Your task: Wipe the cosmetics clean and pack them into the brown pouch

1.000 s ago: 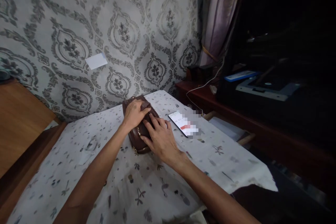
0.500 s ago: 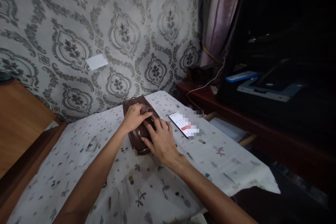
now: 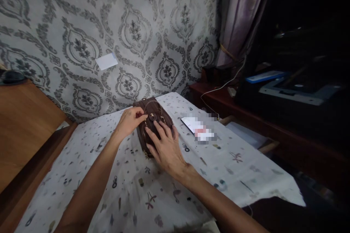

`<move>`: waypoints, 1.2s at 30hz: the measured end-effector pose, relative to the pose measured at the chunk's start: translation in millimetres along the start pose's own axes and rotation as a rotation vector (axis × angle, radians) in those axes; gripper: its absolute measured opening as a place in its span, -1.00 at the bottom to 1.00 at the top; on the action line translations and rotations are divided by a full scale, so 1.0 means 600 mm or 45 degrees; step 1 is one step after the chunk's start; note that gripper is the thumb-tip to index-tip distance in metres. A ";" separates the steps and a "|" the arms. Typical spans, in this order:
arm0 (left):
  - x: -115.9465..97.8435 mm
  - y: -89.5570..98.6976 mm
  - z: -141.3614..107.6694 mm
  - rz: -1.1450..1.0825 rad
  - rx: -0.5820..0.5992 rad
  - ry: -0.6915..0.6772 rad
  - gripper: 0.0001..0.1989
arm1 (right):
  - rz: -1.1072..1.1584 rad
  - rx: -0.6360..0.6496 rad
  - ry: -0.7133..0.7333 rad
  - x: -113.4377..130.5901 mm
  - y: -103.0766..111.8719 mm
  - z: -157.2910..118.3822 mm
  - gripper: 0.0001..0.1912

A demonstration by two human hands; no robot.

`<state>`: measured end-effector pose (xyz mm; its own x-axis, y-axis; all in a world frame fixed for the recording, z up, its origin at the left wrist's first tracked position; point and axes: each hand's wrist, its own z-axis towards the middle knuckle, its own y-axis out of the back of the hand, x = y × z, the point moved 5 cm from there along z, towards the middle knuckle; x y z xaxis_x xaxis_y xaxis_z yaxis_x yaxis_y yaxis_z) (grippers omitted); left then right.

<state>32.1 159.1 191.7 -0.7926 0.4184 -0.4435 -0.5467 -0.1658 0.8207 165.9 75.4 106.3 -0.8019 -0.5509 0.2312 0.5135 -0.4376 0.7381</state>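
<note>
A brown handbag (image 3: 153, 107) with gold-coloured fittings lies on the patterned white cloth, close to the wall. On its flap a round gold clasp (image 3: 152, 115) shows. My left hand (image 3: 128, 122) is at the bag's left side, thumb and fingers closed in a pinch by the gold trim. What is between those fingertips is too small to make out. Across the near right part of the bag rests my right hand (image 3: 166, 147), fingers spread and flat on the brown surface. It covers much of the bag's lower front.
A lit phone (image 3: 191, 126), partly pixelated, lies right of the bag. The white cloth (image 3: 123, 196) covers the table. An open drawer (image 3: 246, 134) and a white cable (image 3: 226, 80) are at the right. A wooden panel (image 3: 27, 123) stands at the left.
My left hand has moved off the brown strap on top to the bag's left edge, uncovering the clasp. My right hand stays on the bag. The view has shifted slightly.
</note>
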 end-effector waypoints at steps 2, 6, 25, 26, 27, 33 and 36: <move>0.002 -0.001 -0.005 0.032 -0.030 0.000 -0.85 | -0.003 0.014 -0.006 0.003 -0.004 0.002 -0.50; 0.003 -0.011 -0.003 0.076 -0.066 0.011 -0.84 | 0.005 0.031 -0.022 0.004 -0.009 0.002 -0.51; 0.011 -0.038 -0.042 -0.511 -0.189 0.288 -0.79 | 0.005 0.055 -0.054 0.003 -0.012 0.007 -0.54; 0.009 -0.039 -0.046 -0.507 -0.191 0.289 -0.80 | 0.010 0.053 -0.054 0.003 -0.012 0.007 -0.54; 0.006 -0.039 -0.050 -0.498 -0.186 0.286 -0.80 | 0.015 0.050 -0.053 0.002 -0.013 0.007 -0.54; -0.012 -0.035 -0.054 -0.157 -0.114 0.151 -0.83 | 0.065 0.014 -0.019 0.000 -0.010 -0.005 -0.55; -0.034 -0.034 -0.041 0.129 -0.187 -0.029 -0.93 | 0.092 -0.038 -0.026 -0.006 -0.008 -0.016 -0.57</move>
<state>52.9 131.9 175.0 -0.8404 0.4128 -0.3512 -0.4988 -0.3359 0.7990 169.4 72.5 95.8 -0.7683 -0.5675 0.2962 0.5790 -0.4186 0.6997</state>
